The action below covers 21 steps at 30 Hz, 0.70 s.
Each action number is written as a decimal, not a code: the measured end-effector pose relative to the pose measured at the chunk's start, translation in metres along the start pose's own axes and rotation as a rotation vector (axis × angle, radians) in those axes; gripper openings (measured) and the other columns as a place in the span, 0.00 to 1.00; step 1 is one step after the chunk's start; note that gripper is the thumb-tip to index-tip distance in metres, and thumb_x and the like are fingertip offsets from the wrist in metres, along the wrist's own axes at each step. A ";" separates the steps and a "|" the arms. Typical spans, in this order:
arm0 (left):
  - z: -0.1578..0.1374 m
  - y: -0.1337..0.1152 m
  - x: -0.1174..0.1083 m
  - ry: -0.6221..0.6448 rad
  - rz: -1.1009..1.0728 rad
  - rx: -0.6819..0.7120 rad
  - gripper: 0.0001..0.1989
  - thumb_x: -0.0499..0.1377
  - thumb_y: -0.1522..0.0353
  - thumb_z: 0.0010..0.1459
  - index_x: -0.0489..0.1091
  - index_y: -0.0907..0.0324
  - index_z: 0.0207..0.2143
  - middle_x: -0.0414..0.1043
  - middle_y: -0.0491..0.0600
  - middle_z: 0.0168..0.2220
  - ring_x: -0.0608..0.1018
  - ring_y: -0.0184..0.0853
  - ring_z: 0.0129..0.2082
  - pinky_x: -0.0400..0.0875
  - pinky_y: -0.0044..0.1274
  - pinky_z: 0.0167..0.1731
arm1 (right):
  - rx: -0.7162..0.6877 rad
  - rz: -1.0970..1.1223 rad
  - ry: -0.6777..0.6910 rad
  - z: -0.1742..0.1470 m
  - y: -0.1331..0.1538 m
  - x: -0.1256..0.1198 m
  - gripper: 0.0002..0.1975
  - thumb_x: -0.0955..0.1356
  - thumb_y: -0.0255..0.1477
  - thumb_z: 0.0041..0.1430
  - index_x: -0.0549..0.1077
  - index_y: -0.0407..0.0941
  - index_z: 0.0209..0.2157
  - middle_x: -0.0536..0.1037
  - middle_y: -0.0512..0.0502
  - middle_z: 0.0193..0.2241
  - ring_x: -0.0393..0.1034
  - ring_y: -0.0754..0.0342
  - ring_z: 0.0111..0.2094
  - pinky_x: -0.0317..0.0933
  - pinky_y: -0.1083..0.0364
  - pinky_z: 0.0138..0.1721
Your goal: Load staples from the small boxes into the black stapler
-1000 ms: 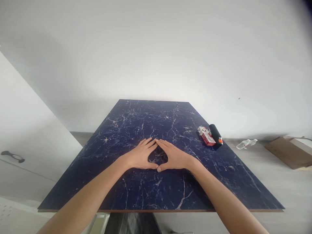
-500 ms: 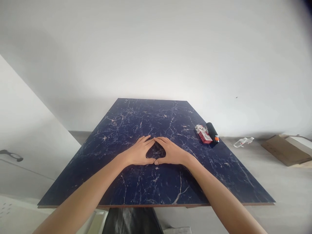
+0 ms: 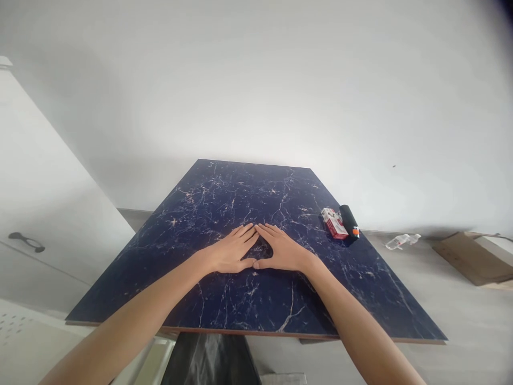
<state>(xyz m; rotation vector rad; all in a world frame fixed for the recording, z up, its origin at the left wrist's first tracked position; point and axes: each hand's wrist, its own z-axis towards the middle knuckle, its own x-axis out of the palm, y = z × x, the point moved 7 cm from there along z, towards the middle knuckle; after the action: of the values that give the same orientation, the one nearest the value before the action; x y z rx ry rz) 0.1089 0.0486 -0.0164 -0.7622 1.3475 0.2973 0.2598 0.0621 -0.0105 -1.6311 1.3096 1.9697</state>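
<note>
My left hand lies flat on the dark blue marble-patterned table, fingers stretched out and thumb apart. Opposite it, my right hand rests flat in the same way. The forefingers and thumbs meet at their tips and frame a small triangle of tabletop. Neither hand holds anything. Right of my right hand, a red and white box lies on the table. Against it lies a black cylinder with an orange patch at its near end.
A clear plastic bottle and an open cardboard box lie on the floor at right. A white cabinet with a dark handle stands at left. Something black shows below the table's front edge.
The view has tilted slightly, bringing more of the cabinet into sight. The fingers of my left hand are a little closer together. Both hands remain on the table, tips touching.
</note>
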 end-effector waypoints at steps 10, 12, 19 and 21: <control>0.005 -0.007 -0.014 -0.110 -0.044 0.011 0.33 0.46 0.55 0.72 0.40 0.53 0.74 0.41 0.51 0.75 0.49 0.44 0.73 0.48 0.41 0.71 | -0.036 0.028 -0.054 0.000 0.007 -0.006 0.50 0.61 0.60 0.61 0.42 0.48 0.74 0.44 0.41 0.74 0.38 0.36 0.73 0.39 0.36 0.71; 0.006 -0.007 -0.025 -0.224 -0.052 -0.003 0.26 0.46 0.59 0.73 0.54 0.53 0.70 0.56 0.52 0.70 0.59 0.43 0.70 0.54 0.41 0.68 | -0.050 0.013 -0.234 -0.001 0.000 -0.029 0.43 0.61 0.55 0.65 0.49 0.47 0.73 0.54 0.39 0.71 0.48 0.37 0.71 0.47 0.37 0.69; -0.003 -0.004 -0.051 -0.577 -0.073 -0.022 0.21 0.49 0.76 0.65 0.71 0.51 0.54 0.75 0.51 0.48 0.76 0.38 0.48 0.76 0.31 0.45 | 0.735 -0.235 -1.044 -0.083 -0.112 -0.128 0.32 0.61 0.39 0.66 0.61 0.37 0.66 0.67 0.25 0.61 0.58 0.28 0.63 0.52 0.30 0.61; -0.003 -0.006 -0.051 -0.584 -0.071 -0.025 0.22 0.50 0.78 0.63 0.71 0.52 0.54 0.75 0.50 0.47 0.76 0.38 0.47 0.76 0.30 0.44 | 1.001 -0.175 -0.977 -0.107 -0.148 -0.129 0.34 0.63 0.38 0.62 0.62 0.34 0.64 0.69 0.19 0.58 0.63 0.25 0.60 0.57 0.31 0.56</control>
<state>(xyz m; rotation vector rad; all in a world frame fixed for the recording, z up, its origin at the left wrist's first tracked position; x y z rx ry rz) 0.0981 0.0537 0.0341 -0.6731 0.7653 0.4417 0.4736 0.1042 0.0400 -0.2259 1.2685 1.2690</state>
